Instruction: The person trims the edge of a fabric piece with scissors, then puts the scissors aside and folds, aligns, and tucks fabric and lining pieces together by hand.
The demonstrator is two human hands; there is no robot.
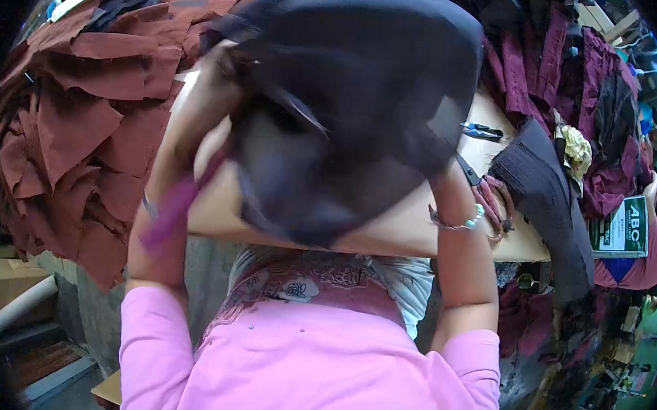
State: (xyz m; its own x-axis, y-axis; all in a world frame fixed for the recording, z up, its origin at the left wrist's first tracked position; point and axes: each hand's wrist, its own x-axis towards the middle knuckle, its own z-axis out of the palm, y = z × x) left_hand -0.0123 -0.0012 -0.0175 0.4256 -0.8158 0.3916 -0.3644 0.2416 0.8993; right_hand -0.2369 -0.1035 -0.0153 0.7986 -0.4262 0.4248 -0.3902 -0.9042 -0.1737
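Apparently mid-handling, the dark cloth (354,90) is up over the tabletop (397,220), held in the grip of left hand (218,78) and right hand (446,167), not set down, with what remains unclear.

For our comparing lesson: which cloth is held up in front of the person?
The big black cloth, raised above the table. The brown cloth lies heaped at left, the maroon cloth at right.
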